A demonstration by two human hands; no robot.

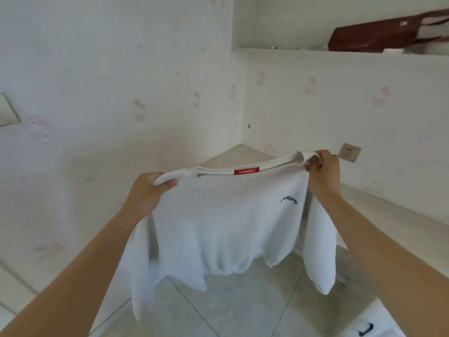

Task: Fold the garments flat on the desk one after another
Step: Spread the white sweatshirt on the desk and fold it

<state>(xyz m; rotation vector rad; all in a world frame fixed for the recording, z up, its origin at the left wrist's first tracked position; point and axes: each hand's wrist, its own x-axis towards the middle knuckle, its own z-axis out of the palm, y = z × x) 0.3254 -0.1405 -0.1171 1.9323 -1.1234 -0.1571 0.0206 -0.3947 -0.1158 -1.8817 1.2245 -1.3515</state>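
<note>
White soft-knit long-sleeved sweatshirt [226,222] with red woven neck label [246,171] hangs in the air over a pale tiled surface [243,307], left hand [148,190] and right hand [323,173] each with fingers clamped on one shoulder, sleeves limp; above-right of the sweatshirt, a recessed wall niche [315,48] holds a dark red glossy bag [379,35].

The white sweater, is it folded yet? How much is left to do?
Not yet. Done: no folded garment shows in this view. In hand: the left hand and the right hand grip the white sweater by its shoulders. It hangs unfolded in the air, sleeves dangling, red neck label on top. Left: lay it flat and fold it. No other garments show here.
</note>
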